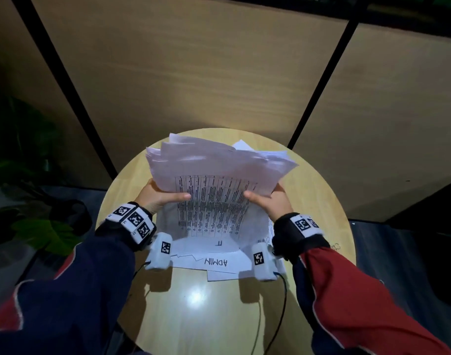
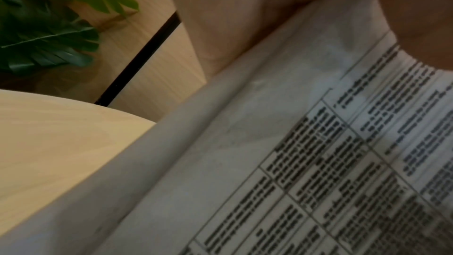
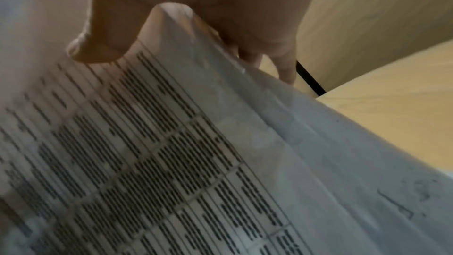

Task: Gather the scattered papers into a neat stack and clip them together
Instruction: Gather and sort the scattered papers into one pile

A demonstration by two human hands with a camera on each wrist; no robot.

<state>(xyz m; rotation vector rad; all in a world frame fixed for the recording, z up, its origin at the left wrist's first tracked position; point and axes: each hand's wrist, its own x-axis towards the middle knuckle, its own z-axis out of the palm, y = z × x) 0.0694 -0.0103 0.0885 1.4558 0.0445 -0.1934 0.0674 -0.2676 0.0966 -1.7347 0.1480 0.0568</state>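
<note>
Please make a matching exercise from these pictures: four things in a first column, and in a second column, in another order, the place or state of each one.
Things:
1. left hand
2. right hand
3. sheet marked ADMIN
4. plant

Places or states:
A. lies flat on the round table, near the person
B. grips the left edge of the paper bundle
C. stands beyond the table's edge, on the left
D. grips the right edge of the paper bundle

Pairs: 1-B, 2-D, 3-A, 4-C
</note>
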